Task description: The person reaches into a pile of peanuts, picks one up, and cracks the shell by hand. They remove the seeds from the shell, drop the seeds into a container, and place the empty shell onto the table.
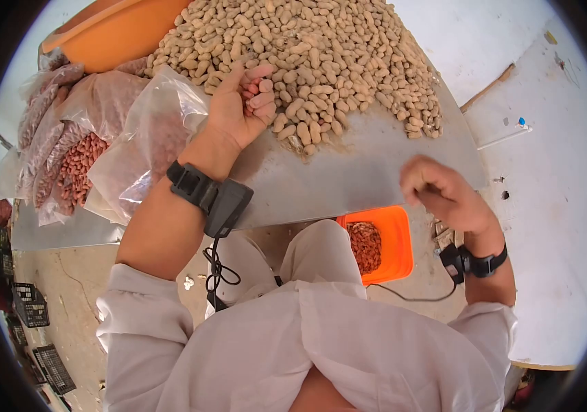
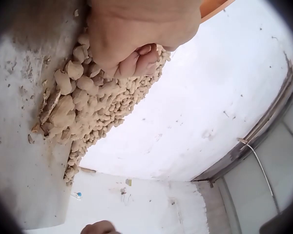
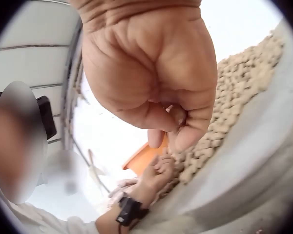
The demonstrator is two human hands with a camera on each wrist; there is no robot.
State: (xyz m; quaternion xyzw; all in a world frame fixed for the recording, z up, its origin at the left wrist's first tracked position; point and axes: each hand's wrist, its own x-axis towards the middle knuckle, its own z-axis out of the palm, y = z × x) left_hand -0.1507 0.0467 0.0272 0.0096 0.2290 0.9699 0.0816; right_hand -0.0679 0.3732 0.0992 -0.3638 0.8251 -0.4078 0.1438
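Note:
My left hand (image 1: pixel 242 106) is palm up at the near left edge of a big heap of unshelled peanuts (image 1: pixel 321 62). Its curled fingers hold several red peanut kernels (image 1: pixel 249 96) in the palm. Over the table's near right edge, my right hand (image 1: pixel 448 192) is blurred, its fingers bent toward the thumb. In the right wrist view a small brown rounded piece (image 3: pixel 177 115) shows between those curled fingers; I cannot tell what it is. An orange bin (image 1: pixel 397 240) with reddish bits inside stands below the table edge, left of the right hand.
Clear plastic bags of red kernels (image 1: pixel 80 168) lie on the left of the metal table (image 1: pixel 293 192). Behind them is a large orange basin (image 1: pixel 115 38). Black crates (image 1: pixel 53 367) stand on the floor at far left. A white wall (image 1: pixel 547 206) rises at right.

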